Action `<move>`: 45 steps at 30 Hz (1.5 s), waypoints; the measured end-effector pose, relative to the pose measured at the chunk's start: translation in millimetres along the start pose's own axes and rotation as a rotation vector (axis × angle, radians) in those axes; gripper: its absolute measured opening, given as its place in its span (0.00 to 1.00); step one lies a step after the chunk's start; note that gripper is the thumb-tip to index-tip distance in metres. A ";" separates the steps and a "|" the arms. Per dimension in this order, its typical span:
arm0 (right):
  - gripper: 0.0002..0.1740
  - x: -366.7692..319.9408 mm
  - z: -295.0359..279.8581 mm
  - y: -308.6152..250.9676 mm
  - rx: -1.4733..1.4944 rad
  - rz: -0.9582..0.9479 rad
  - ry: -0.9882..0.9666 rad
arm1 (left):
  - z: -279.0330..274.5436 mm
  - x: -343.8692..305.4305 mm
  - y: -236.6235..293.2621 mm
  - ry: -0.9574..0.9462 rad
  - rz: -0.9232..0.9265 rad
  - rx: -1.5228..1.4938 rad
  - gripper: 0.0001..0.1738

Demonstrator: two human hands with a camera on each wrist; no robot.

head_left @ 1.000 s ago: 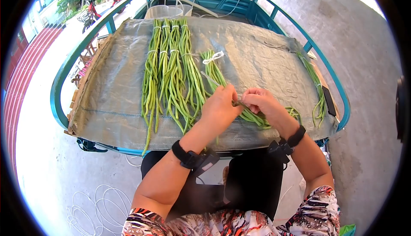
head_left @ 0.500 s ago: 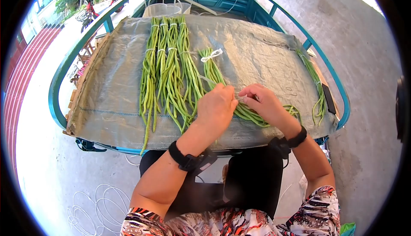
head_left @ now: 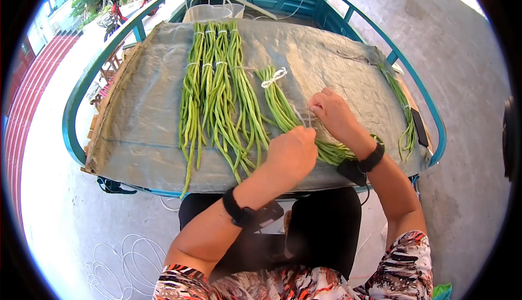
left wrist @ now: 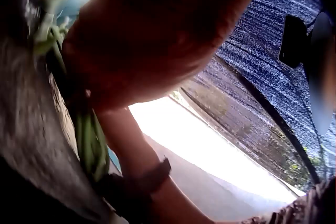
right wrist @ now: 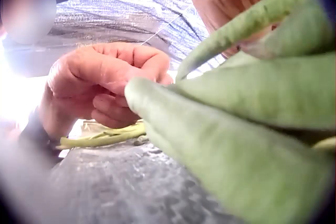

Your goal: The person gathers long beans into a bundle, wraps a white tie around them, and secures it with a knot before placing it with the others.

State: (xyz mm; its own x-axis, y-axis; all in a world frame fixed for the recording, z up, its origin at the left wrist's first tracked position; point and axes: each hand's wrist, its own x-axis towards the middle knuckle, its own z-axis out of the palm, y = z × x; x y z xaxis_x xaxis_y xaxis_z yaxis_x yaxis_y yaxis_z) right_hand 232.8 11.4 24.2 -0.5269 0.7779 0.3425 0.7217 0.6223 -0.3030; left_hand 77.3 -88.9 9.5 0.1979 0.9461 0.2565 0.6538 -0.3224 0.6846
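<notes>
A bundle of long green beans (head_left: pixel 281 107) lies slanted on the sheet, tied near its upper end with a white string bow (head_left: pixel 273 77). Over the bundle's middle, my left hand (head_left: pixel 293 153) has curled fingers pinching one end of a thin whitish string (head_left: pixel 309 118). Just beyond it, my right hand (head_left: pixel 336 116) pinches the string's other part, thumb and fingers together. In the right wrist view, bean tips (right wrist: pixel 210 124) fill the near side and the left hand (right wrist: pixel 105 85) shows curled fingers. The left wrist view is dark; the left hand hides its own fingertips there.
Several tied bean bundles (head_left: pixel 220 93) lie side by side to the left. Another thin bundle (head_left: pixel 399 101) lies at the right edge beside a black phone-like object (head_left: pixel 418 127). Teal rails (head_left: pixel 81 90) flank the plastic-covered surface (head_left: pixel 141 120); clear tubs (head_left: pixel 206 13) stand behind.
My left hand has moved right and nearer my body, while my right hand has moved farther away. The string now shows stretched between them. The bundle's tied end has shifted slightly right.
</notes>
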 end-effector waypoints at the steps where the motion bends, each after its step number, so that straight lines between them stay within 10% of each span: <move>1: 0.06 -0.6 2.3 0.5 0.008 -0.004 -0.018 | 3.3 -1.3 -2.1 -0.026 0.010 -0.007 0.09; 5: 0.08 -1.4 -6.4 -9.5 -0.180 0.225 -0.168 | 12.3 -4.1 -2.6 0.053 0.061 0.047 0.10; 8: 0.11 -3.5 2.1 -1.8 -0.242 0.206 0.191 | 9.8 -7.5 -0.1 0.049 0.090 0.088 0.11; 14: 0.20 14.2 -16.0 -29.7 0.159 0.477 -0.458 | 3.7 -12.0 5.6 -0.012 0.046 0.137 0.15; 20: 0.26 21.4 5.1 -53.5 0.253 0.345 -0.217 | 16.5 -14.4 13.4 -0.032 -0.013 0.185 0.21; 29: 0.33 48.2 14.3 -58.7 -0.188 0.277 -0.420 | 17.9 -20.2 12.2 -0.011 0.071 0.046 0.19; 34: 0.17 53.0 4.9 -43.8 0.367 0.456 -0.429 | 3.6 -13.5 15.0 -0.120 -0.070 -0.140 0.20; 40: 0.09 41.7 -7.7 -30.7 1.218 0.741 -0.220 | 13.6 7.1 2.7 0.616 -0.071 -0.505 0.32; 45: 0.13 42.8 -0.2 -45.3 1.519 0.670 -0.104 | 10.9 13.4 0.7 0.289 -0.287 -1.195 0.31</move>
State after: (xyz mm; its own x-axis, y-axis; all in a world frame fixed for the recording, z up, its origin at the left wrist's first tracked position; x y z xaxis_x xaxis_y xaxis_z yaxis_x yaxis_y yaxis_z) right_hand 177.6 16.5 52.8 -0.3950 0.8880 -0.2352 -0.2151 -0.3384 -0.9161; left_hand 88.4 -76.0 6.0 -0.1065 0.9938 0.0332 -0.4497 -0.0779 0.8898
